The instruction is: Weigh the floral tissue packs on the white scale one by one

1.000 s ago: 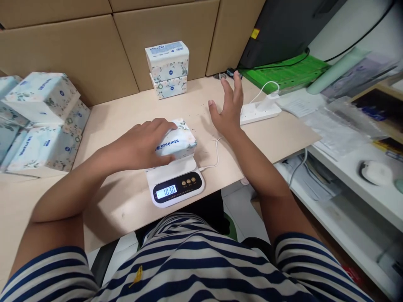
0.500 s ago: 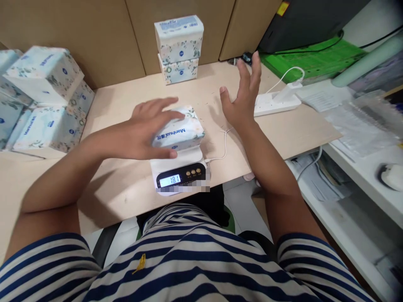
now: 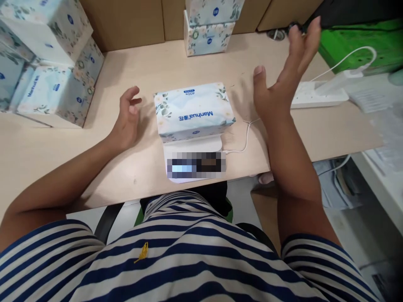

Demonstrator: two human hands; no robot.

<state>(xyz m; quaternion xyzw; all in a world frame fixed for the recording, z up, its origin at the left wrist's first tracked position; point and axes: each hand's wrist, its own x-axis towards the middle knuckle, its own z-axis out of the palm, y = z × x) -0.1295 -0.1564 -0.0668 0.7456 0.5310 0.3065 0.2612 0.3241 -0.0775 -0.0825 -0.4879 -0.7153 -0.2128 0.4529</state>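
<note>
A floral tissue pack [image 3: 195, 110] marked Manhua lies on the white kitchen scale [image 3: 192, 147] near the table's front edge. The scale's display and buttons are blurred out. My left hand [image 3: 127, 119] is just left of the pack, apart from it, with its fingers loosely bent and nothing in them. To the pack's right my right hand [image 3: 280, 79] is raised above the table, thumb and fingers spread, holding nothing. A white cable [image 3: 246, 140] runs from the scale toward the right, passing behind my right forearm.
Several tissue packs [image 3: 47, 92] are stacked at the left. Two more packs [image 3: 208, 40] stand one on the other at the back, before brown cardboard [image 3: 132, 25]. A white power strip [image 3: 317, 96] with a plug and a green crate [image 3: 343, 48] are at the right.
My left hand has come off the tissue pack and moved left, leaving it on the scale. My right hand stays spread and raised at the right. The view has shifted somewhat.
</note>
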